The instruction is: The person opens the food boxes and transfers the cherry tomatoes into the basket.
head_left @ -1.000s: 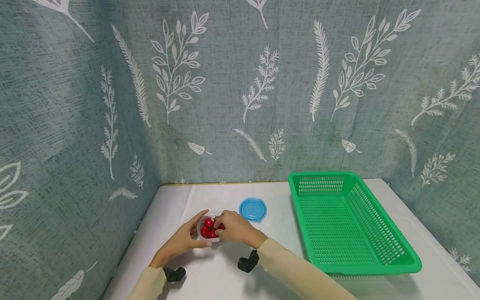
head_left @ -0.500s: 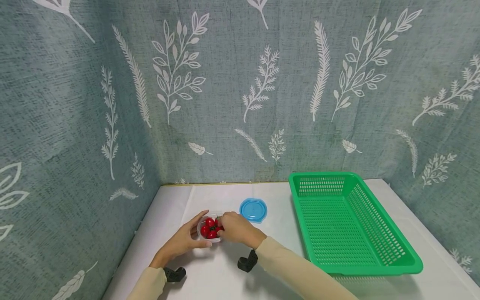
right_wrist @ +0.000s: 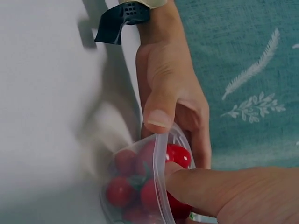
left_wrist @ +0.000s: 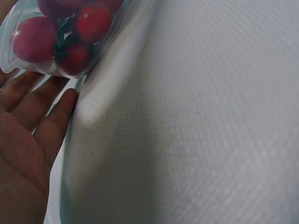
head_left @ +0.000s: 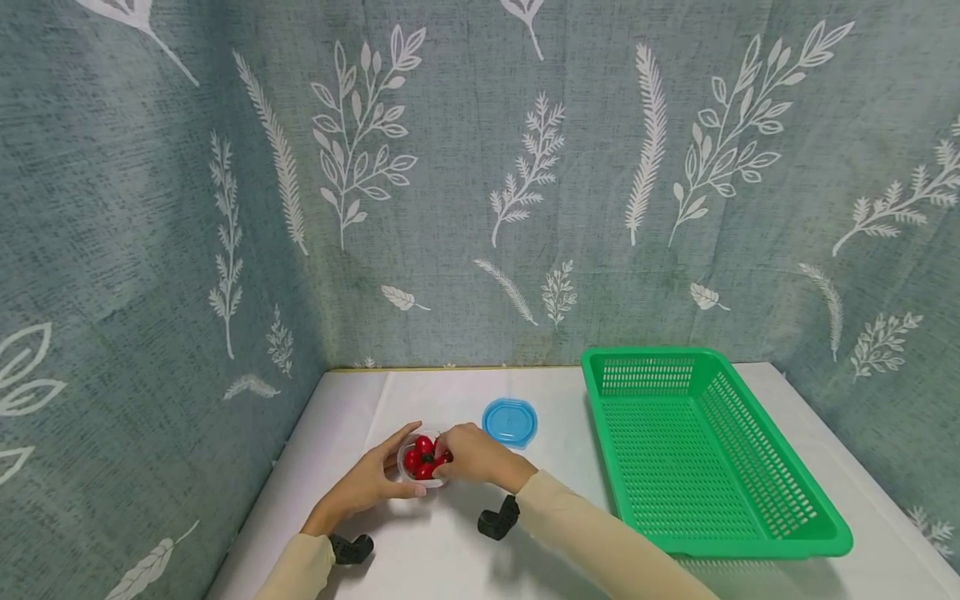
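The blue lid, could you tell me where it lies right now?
In the head view the blue lid lies flat on the white table, just right of the right hand and left of the green basket.

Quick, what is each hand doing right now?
Left hand: holds the clear tub of tomatoes.
Right hand: pinches the tub's rim, one finger inside.

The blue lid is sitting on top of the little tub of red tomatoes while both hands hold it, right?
Not quite. The blue lid lies on the table beside the tub, which is open, as the head view shows. The tomatoes are uncovered, and the left hand and right hand do hold the tub.
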Tool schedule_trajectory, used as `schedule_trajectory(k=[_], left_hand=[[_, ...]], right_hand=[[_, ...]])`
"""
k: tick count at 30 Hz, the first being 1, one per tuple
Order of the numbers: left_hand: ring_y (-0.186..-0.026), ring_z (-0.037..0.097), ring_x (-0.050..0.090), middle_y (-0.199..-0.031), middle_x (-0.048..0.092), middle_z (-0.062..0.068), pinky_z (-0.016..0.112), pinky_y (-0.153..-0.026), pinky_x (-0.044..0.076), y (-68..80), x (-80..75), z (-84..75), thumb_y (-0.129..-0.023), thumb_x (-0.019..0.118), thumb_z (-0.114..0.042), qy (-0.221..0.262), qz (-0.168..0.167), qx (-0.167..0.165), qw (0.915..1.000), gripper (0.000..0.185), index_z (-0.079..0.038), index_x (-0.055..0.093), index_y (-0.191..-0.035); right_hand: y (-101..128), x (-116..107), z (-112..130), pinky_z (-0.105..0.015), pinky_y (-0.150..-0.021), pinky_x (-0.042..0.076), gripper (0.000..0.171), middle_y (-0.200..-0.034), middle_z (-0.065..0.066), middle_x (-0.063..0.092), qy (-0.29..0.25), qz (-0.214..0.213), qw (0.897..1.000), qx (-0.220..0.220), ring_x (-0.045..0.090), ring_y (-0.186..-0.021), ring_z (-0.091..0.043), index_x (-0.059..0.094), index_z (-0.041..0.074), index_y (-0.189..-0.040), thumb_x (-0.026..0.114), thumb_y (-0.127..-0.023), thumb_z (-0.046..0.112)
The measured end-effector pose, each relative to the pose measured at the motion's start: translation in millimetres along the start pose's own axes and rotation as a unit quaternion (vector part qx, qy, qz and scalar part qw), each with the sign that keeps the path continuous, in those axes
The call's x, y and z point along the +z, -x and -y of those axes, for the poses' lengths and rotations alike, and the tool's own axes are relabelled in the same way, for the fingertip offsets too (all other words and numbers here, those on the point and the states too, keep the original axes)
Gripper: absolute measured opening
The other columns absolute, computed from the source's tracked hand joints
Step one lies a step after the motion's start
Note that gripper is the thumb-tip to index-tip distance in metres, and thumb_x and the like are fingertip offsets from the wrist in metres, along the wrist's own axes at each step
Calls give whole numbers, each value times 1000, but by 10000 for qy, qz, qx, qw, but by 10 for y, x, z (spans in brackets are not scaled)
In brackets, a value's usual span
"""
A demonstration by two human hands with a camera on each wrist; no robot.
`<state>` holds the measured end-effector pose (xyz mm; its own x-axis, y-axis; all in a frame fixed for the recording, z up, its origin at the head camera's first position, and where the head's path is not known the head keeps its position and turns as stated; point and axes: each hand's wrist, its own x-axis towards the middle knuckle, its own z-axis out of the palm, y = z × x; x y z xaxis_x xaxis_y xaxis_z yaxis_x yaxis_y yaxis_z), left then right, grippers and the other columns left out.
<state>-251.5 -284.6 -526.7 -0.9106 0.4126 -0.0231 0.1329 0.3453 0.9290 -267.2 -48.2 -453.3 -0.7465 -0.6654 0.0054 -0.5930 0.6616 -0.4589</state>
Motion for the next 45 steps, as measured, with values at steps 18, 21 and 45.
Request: schedule_trajectory(k=[18, 21, 45], left_hand=[[-146, 39, 38, -166, 26, 20, 45, -112, 42, -22, 18, 8, -83, 89, -24, -93, -44, -2, 9999, 107, -16, 21, -166], [-146, 38, 40, -166, 27, 20, 44, -112, 43, -20, 19, 11, -82, 90, -26, -158, -92, -22, 9998, 107, -17, 23, -166], [-145, 40, 40, -163, 33, 21, 52, -113, 40, -40, 22, -24, -81, 91, -25, -164, -134, 15, 9998, 107, -14, 25, -164]], right_hand=[[43, -119, -49, -14, -57, 47, 13, -81, 7, 73, -42, -121, 9996, -261, 55, -65, -2, 81, 8, -95, 85, -87, 17], [50, -131, -51, -14, -60, 48, 16, -86, 6, 75, -60, -179, 9995, -259, 59, -70, -1, 81, 7, -99, 84, -87, 18], [295, -495, -177, -20, -63, 50, 19, -95, 2, 75, -523, -812, 9932, -654, 63, -76, -5, 77, 9, -109, 79, -91, 17]])
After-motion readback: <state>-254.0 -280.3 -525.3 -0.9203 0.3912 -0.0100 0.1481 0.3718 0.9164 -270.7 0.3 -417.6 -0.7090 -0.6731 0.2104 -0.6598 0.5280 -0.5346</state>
